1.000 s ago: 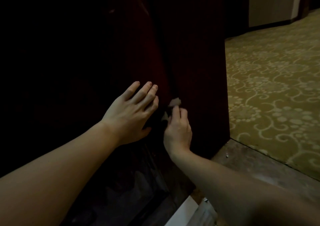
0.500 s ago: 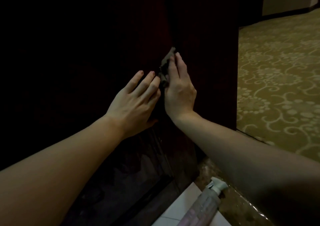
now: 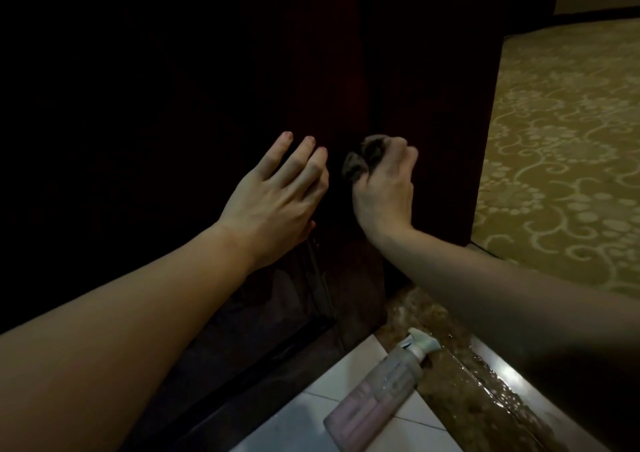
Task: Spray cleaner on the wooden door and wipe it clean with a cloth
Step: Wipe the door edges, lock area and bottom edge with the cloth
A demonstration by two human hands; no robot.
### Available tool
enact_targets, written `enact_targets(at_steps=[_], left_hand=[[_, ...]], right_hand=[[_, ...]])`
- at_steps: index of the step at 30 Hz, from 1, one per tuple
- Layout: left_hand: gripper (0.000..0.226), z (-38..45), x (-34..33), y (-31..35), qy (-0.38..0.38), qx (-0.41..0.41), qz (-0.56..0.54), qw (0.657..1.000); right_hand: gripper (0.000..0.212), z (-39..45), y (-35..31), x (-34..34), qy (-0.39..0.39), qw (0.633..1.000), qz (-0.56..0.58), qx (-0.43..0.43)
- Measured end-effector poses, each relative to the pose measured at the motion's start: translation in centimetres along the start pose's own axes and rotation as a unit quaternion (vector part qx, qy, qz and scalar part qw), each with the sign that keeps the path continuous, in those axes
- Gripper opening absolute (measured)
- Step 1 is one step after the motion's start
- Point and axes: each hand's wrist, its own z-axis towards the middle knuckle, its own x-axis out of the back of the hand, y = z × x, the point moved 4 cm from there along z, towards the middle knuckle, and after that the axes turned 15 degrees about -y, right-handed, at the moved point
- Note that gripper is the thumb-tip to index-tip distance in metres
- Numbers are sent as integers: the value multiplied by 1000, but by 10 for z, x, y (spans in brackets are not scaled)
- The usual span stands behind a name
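Door [image 3: 207,105] fills the view, dark wood, its edge beside patterned carpet [image 3: 561,146]. Down on the white floor tiles [image 3: 349,375] a spray bottle [image 3: 377,396] lies on its side, nozzle toward the wet stone threshold [image 3: 460,392]. Left hand [image 3: 273,202] rests flat on the door, fingers straight and spread. Right hand [image 3: 384,188] has its fingers curled round a bunched cloth [image 3: 356,164], pressed to the door's edge.

Head-worn view, forward and down, close to the door [image 3: 173,105] (dim light).
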Motion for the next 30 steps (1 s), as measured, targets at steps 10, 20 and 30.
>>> enact_targets(at_steps=[10,20,30], left_hand=[[71,-26,-22,40,-49,12,-53,997],[81,-94,-37,31,-26,80,-143,986],[75,-163,-52,14,-38,144,-179,972]], right_hand=[[31,-31,54,-20,-167,968,-144,117],[30,-66,67,-53,-253,917,-278,138],[20,-27,-34,-28,-77,937,-194,280]])
